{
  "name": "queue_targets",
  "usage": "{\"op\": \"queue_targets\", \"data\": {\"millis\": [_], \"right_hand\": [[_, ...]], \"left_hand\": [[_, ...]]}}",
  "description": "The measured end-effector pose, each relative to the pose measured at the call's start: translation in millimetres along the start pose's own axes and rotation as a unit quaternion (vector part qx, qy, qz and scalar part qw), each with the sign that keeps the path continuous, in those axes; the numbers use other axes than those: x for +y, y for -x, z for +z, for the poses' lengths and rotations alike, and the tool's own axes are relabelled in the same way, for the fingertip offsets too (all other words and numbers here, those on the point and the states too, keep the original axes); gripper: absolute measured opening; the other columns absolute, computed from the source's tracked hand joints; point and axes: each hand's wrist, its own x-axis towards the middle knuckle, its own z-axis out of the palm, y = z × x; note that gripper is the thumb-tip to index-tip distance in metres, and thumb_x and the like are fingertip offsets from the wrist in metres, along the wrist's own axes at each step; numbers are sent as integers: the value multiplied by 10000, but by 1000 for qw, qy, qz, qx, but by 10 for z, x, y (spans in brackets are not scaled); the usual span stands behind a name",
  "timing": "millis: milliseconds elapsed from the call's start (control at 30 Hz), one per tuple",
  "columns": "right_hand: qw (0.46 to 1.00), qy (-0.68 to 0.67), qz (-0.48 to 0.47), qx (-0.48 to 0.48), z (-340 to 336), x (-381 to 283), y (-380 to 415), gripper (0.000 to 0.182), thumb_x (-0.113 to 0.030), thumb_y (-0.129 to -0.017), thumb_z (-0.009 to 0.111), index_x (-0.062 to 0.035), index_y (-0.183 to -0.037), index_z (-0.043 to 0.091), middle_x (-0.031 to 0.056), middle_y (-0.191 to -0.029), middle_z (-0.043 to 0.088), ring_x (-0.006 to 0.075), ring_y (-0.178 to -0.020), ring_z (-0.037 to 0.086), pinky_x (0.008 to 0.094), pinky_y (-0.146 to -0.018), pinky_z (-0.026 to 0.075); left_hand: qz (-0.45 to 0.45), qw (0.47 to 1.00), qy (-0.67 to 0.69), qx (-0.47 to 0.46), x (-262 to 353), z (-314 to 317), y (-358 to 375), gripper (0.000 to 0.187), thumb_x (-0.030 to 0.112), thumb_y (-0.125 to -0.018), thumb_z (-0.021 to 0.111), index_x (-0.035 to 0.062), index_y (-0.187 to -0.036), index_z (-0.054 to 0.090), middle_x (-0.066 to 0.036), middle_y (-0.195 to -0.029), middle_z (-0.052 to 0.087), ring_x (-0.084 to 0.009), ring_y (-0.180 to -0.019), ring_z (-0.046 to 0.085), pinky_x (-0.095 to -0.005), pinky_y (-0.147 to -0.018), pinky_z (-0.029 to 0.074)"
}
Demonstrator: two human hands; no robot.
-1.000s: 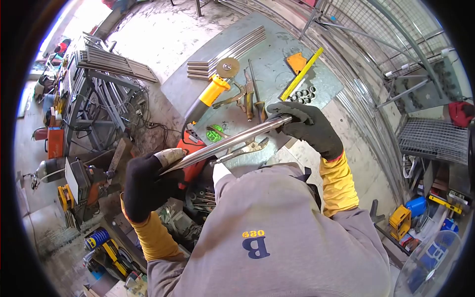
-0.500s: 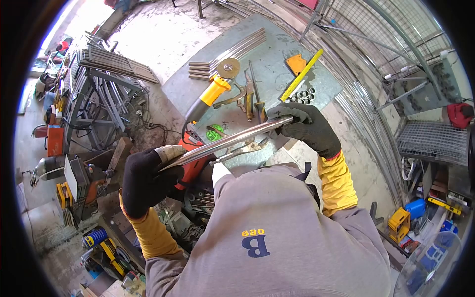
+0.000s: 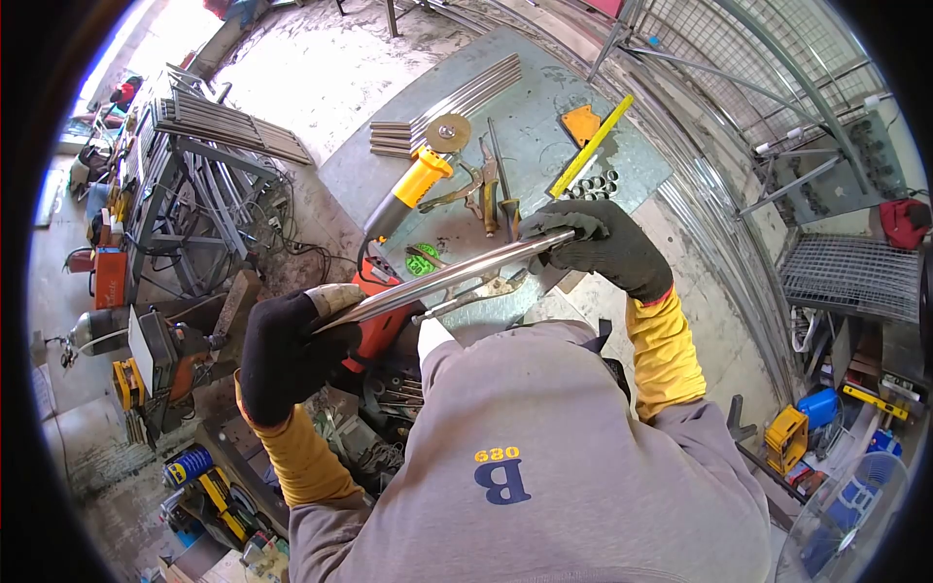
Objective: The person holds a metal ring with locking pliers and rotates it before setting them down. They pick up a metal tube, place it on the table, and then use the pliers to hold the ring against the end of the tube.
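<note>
My left hand (image 3: 292, 345), in a black glove, is closed on the left end of some shiny metal tubes (image 3: 447, 278). The right end sits in the closed grip of my right hand (image 3: 607, 248), gloved in dark grey. They slant up to the right in front of my chest, side by side. Beyond them on a metal-topped table (image 3: 340, 185) lies a yellow angle grinder (image 3: 420, 181) with a brown disc (image 3: 448, 133). Locking pliers (image 3: 489, 189) rest to its right. Below the tubes is another clamp-like tool (image 3: 471, 296), partly hidden.
More metal tubes (image 3: 471, 97) lie at the table's far side. A yellow bar (image 3: 593, 146), an orange-yellow piece (image 3: 580, 125) and several short pipe rings (image 3: 593, 185) are at the right. A steel rack (image 3: 199, 185) stands left, long tubes (image 3: 724, 253) line the right floor, and a fan (image 3: 841, 530) is at lower right.
Almost nothing differs. My right hand and forearm have shifted very slightly, while the tubes stay in both hands at about the same slant.
</note>
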Motion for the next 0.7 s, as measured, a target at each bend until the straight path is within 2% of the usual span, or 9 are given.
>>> {"op": "queue_targets", "data": {"millis": [200,300,467,533,567,600,633,667,700], "right_hand": [[1000,-9,-18,10,36,24,2,461,-14,-891,755,-34,-1350,731,39,-1170,780,124,-1022,706,304,-964,569],[998,-58,-16,24,-21,90,27,519,-31,-879,809,6,-1382,686,103,-1266,763,170,-1150,705,332,-1027,555],[977,-111,-29,181,-354,542,100,547,-235,-961,720,17,-1438,629,86,-1218,744,165,-1085,696,324,-997,540],[968,-120,-21,220,-395,729,118,508,-196,-968,711,26,-1419,640,86,-1206,743,154,-1074,692,309,-995,534],[957,-125,-3,262,-387,832,114,470,-157,-974,702,35,-1400,652,86,-1194,743,142,-1064,687,295,-993,528],[954,-107,2,278,-364,959,86,437,-154,-989,682,36,-1382,663,80,-1181,742,137,-1065,686,284,-975,538],[958,-86,9,274,-317,1083,44,425,-150,-993,671,38,-1374,667,75,-1170,742,132,-1057,686,281,-958,546],[961,-66,18,269,-273,1204,12,414,-146,-998,660,41,-1366,670,70,-1160,743,126,-1049,685,277,-940,553],[964,-96,45,245,-209,1293,-20,419,-142,-1000,652,44,-1375,667,72,-1150,743,123,-1031,687,273,-917,559]], "left_hand": [[-27,999,23,-2,3,16,27,339,-8,-851,797,-17,-1189,773,-121,-884,775,-108,-759,710,-296,-700,572],[-6,1000,-14,16,-16,-80,57,313,-19,-852,783,-17,-1165,779,-120,-903,783,-111,-761,711,-297,-705,576],[-24,995,-52,87,-337,-432,291,308,-16,-859,760,-9,-1167,778,-106,-942,801,-126,-764,718,-294,-709,580],[-41,957,-21,286,-704,-448,341,305,9,-908,720,-7,-1209,761,-75,-919,790,-137,-764,718,-297,-690,574],[-77,930,-30,357,-769,-400,223,234,111,-994,679,-19,-1180,737,-53,-790,709,-130,-670,659,-289,-605,527],[-75,930,-37,358,-800,-390,113,234,111,-994,679,-19,-1180,737,-53,-790,709,-130,-670,659,-289,-605,527],[-64,950,192,239,-823,-385,6,234,188,-1035,655,-11,-1134,729,-31,-735,645,-112,-619,600,-279,-561,476],[-49,906,407,105,-866,-375,-106,282,265,-1076,632,-2,-1087,721,-9,-680,581,-93,-567,541,-269,-517,426],[-49,908,403,106,-995,-330,-235,282,265,-1076,632,-2,-1087,721,-9,-680,581,-93,-567,541,-269,-517,426]]}}
